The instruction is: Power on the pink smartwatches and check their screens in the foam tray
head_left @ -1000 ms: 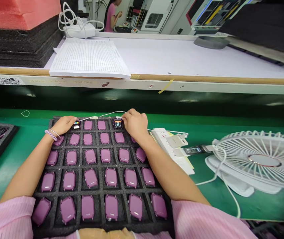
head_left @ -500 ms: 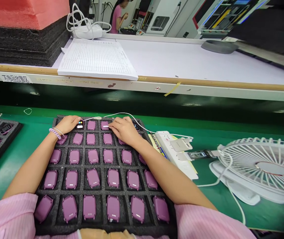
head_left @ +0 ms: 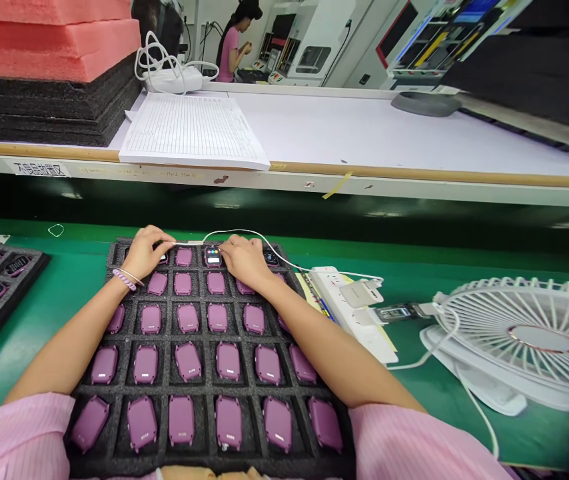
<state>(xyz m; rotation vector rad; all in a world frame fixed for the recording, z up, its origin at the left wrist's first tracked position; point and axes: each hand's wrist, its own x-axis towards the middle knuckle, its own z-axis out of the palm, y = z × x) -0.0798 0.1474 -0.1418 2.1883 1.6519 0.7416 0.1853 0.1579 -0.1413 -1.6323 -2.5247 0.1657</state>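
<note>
The green table (head_left: 79,263) spreads beneath both hands and beyond them. On it, under the hands, lies a black foam tray (head_left: 204,388), its rows running back from the fingertips between the forearms. A white fan (head_left: 539,333) stands well right of the right hand (head_left: 247,262), with a power strip (head_left: 334,288) between. That hand curls over the far row, fingertips at the right edge of a lit watch (head_left: 213,257); whether they grip or merely touch it, I cannot tell. The left hand (head_left: 144,257) pinches a white cable (head_left: 237,231), thumb and forefinger together. Purple watch cases (head_left: 228,360) lie below both grips; the lit watch sits face up between them. From the left pinch, the cable arcs past the right hand toward the power strip.
</note>
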